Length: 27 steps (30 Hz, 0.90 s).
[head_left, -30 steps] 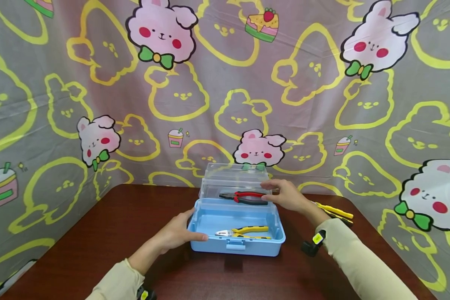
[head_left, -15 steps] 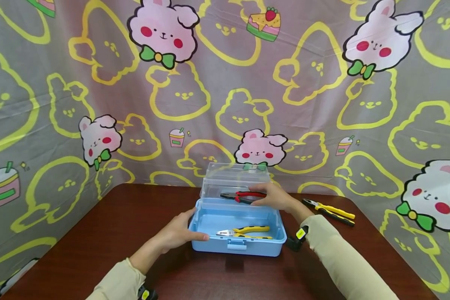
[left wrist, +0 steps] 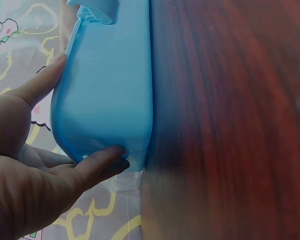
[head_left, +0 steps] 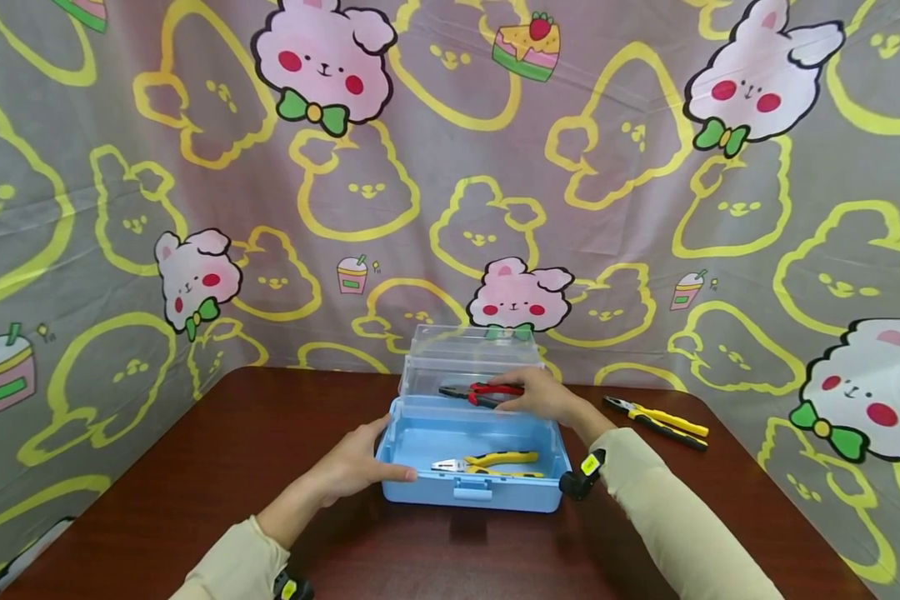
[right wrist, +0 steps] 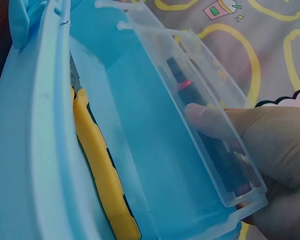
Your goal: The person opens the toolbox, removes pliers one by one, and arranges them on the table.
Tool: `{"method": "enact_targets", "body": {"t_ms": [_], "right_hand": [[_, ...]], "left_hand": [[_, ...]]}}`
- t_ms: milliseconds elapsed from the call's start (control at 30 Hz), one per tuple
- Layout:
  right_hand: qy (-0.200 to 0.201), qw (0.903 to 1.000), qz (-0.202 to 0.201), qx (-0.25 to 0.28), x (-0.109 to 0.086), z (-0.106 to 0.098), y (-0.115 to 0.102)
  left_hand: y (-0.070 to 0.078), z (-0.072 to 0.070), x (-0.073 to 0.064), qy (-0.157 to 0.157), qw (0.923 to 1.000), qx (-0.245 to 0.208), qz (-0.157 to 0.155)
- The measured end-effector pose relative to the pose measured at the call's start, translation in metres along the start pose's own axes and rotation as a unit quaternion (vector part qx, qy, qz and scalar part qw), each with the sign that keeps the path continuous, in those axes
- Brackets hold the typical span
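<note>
A light blue toolbox (head_left: 510, 497) stands on the table with its clear lid (head_left: 450, 340) raised at the back. My left hand (head_left: 354, 460) grips the box's left end, thumb at the front rim (left wrist: 56, 97) and fingertips (left wrist: 110, 154) toward the back. Red-and-black pliers (head_left: 482, 390) lie lengthwise in the clear upper tray (head_left: 420, 407), jaws toward the left. My right hand (head_left: 546, 395) holds their handles, covering the handle ends. In the right wrist view the thumb (right wrist: 210, 120) shows through the tray wall. Yellow-and-black pliers (head_left: 501, 458) rest in the blue bottom, near the front wall.
Another pair of yellow-and-black pliers (head_left: 663, 423) lies on the table to the right of the box. A blue latch (head_left: 472, 492) hangs on the box front. A patterned curtain (head_left: 607, 208) stands close behind the dark brown table (head_left: 232, 442).
My right hand has moved left from the tray's right end, along the handles of the red-and-black pliers. The pliers on the table are uncovered. My left hand stays put.
</note>
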State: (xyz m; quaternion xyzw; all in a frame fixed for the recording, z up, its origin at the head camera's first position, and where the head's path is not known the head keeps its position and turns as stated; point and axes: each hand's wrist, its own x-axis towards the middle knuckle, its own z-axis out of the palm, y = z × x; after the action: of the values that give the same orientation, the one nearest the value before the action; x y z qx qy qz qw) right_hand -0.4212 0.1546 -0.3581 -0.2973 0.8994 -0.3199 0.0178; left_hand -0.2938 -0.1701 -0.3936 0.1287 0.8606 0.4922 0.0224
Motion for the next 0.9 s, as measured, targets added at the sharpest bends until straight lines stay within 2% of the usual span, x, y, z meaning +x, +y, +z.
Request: {"method": "enact_targets", "body": {"t_ms": [133, 333, 500, 667, 900], "right_hand": [[-0.008, 0.9997, -0.006, 0.021, -0.001, 0.001, -0.001], [-0.008, 0.9982, 0.026, 0.053, -0.005, -0.002, -0.004], [-0.002, 0.9973, 0.028, 0.068, -0.007, -0.004, -0.006], [-0.003, 0.9976, 0.021, 0.066, -0.011, -0.008, -0.011], [0.029, 0.9983, 0.016, 0.049, -0.020, -0.022, -0.015]], "left_hand": [[0.000, 0.000, 0.000, 0.003, 1.0000, 0.005, -0.004], [0.000, 0.000, 0.000, -0.002, 1.0000, 0.002, -0.002], [0.001, 0.000, 0.002, 0.001, 1.0000, 0.004, -0.001], [0.001, 0.000, 0.003, 0.000, 1.0000, 0.007, 0.001], [-0.002, 0.000, 0.002, 0.004, 0.9999, 0.010, -0.004]]}}
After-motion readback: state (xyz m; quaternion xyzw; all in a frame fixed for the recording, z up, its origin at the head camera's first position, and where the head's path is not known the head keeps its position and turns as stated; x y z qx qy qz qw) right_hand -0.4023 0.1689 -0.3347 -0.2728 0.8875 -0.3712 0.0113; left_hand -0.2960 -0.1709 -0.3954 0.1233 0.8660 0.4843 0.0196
